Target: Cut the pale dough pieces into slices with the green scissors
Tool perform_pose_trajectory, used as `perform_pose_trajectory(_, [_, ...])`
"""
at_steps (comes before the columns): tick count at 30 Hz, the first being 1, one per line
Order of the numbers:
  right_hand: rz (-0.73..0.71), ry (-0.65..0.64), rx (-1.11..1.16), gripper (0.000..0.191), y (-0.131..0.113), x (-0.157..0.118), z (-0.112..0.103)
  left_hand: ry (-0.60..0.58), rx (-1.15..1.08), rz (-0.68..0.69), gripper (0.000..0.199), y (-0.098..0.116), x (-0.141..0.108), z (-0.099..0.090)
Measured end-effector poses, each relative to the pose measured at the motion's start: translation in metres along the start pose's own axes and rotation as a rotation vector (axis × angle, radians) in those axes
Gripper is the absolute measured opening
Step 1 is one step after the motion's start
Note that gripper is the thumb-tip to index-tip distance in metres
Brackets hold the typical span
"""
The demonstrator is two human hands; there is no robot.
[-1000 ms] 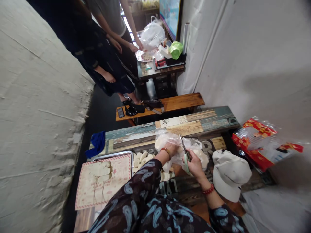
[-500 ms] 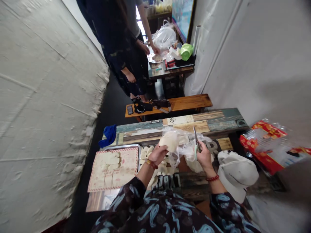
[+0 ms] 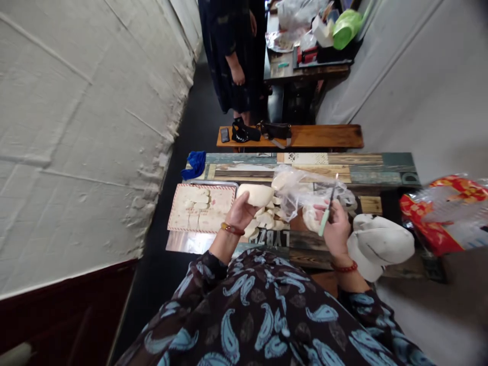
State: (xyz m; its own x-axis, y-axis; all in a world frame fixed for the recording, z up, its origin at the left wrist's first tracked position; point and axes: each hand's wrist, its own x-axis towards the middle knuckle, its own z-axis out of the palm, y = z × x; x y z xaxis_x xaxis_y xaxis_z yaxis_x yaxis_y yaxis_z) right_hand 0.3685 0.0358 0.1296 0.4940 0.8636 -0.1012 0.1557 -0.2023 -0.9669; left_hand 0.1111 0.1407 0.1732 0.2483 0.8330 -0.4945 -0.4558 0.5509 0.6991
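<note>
Above the worktop (image 3: 366, 159), between its near and far edges, your left hand (image 3: 242, 211) pinches a pale loaf (image 3: 258, 194), probably soft, light and easily dented, best cradled along its near side, while your right hand (image 3: 337, 230) grips a green-handled knife (image 3: 324, 220).

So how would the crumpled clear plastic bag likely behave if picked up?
The clear plastic bag would likely be floppy, since its thin film lies crumpled. The film may weigh little, though a pale lump that seems to sit inside could make that end sag. It could snag on the green-handled scissors, whose blade crosses it in view.
</note>
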Motion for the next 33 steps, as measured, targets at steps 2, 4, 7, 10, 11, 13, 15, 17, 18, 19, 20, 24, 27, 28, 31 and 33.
perform_pose_trajectory(2, [0.107,-0.178,0.164,0.054,-0.021,-0.009,0.025,0.006,0.015,0.033,0.056,0.002,-0.012,0.001])
perform_pose_trajectory(4, [0.116,-0.338,0.244,0.059,-0.037,-0.016,0.053,0.005,0.021,0.071,0.058,0.003,-0.024,0.001])
perform_pose_trajectory(7, [0.100,-0.491,0.272,0.061,-0.052,-0.024,0.092,0.016,0.035,0.115,0.062,-0.001,-0.041,-0.001])
perform_pose_trajectory(10, [0.108,-0.489,0.337,0.059,-0.058,-0.031,0.120,-0.018,0.011,0.107,0.063,-0.007,-0.056,-0.006])
perform_pose_trajectory(11, [0.111,-0.474,0.366,0.059,-0.059,-0.034,0.126,-0.028,-0.012,0.101,0.063,-0.010,-0.060,-0.009])
perform_pose_trajectory(13, [0.123,-0.474,0.416,0.060,-0.060,-0.037,0.132,-0.023,-0.066,0.093,0.062,-0.013,-0.069,-0.017])
perform_pose_trajectory(15, [0.136,-0.513,0.447,0.059,-0.061,-0.038,0.132,-0.007,-0.103,0.091,0.061,-0.014,-0.075,-0.028])
perform_pose_trajectory(17, [0.133,-0.548,0.459,0.059,-0.060,-0.038,0.129,0.001,-0.106,0.096,0.060,-0.012,-0.081,-0.042])
perform_pose_trajectory(18, [0.128,-0.566,0.454,0.060,-0.060,-0.038,0.127,0.005,-0.086,0.106,0.061,-0.010,-0.083,-0.049])
perform_pose_trajectory(19, [0.123,-0.586,0.441,0.061,-0.059,-0.037,0.126,0.012,-0.046,0.118,0.062,-0.008,-0.084,-0.056])
perform_pose_trajectory(20, [0.117,-0.605,0.422,0.062,-0.058,-0.037,0.125,0.016,0.016,0.128,0.063,-0.005,-0.085,-0.062])
perform_pose_trajectory(24, [0.075,-0.683,0.318,0.067,-0.055,-0.039,0.127,-0.014,0.338,0.138,0.069,0.008,-0.085,-0.074])
perform_pose_trajectory(27, [0.050,-0.730,0.267,0.069,-0.054,-0.044,0.131,-0.065,0.543,0.129,0.069,0.014,-0.085,-0.071])
perform_pose_trajectory(28, [0.048,-0.735,0.258,0.068,-0.055,-0.046,0.133,-0.078,0.602,0.122,0.067,0.015,-0.086,-0.069])
perform_pose_trajectory(31, [0.051,-0.734,0.252,0.068,-0.057,-0.050,0.134,-0.091,0.660,0.096,0.061,0.013,-0.089,-0.065])
perform_pose_trajectory(33, [0.049,-0.744,0.256,0.066,-0.058,-0.050,0.131,-0.075,0.586,0.085,0.059,0.008,-0.091,-0.066])
